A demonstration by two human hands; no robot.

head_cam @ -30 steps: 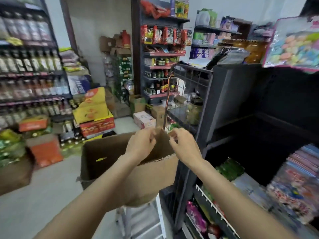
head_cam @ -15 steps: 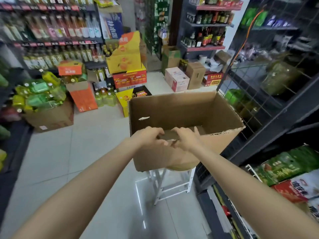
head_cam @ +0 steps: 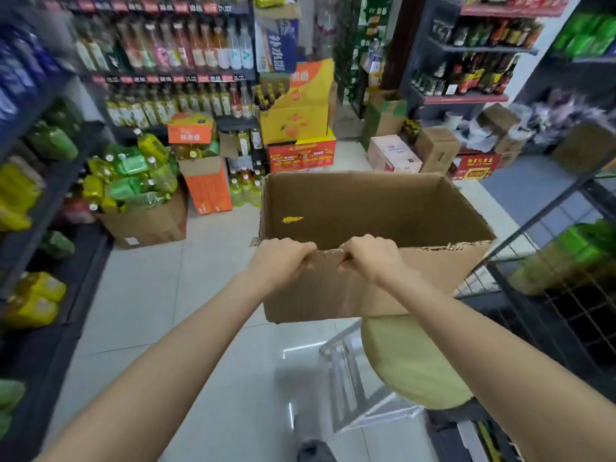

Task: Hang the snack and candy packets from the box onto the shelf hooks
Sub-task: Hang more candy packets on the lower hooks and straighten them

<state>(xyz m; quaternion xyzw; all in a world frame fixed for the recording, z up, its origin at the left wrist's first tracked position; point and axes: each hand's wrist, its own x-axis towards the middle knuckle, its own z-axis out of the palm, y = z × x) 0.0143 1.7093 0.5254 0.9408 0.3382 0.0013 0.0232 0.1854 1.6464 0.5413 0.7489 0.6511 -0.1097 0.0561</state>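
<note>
In front of a round-topped stool, an open cardboard box is partly over its seat. The left hand and right hand sit side by side, fingers curled over the box's near rim. No packets show in the visible part inside.

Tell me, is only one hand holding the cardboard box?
No, both the left hand and the right hand grip the near rim of the cardboard box.
</note>
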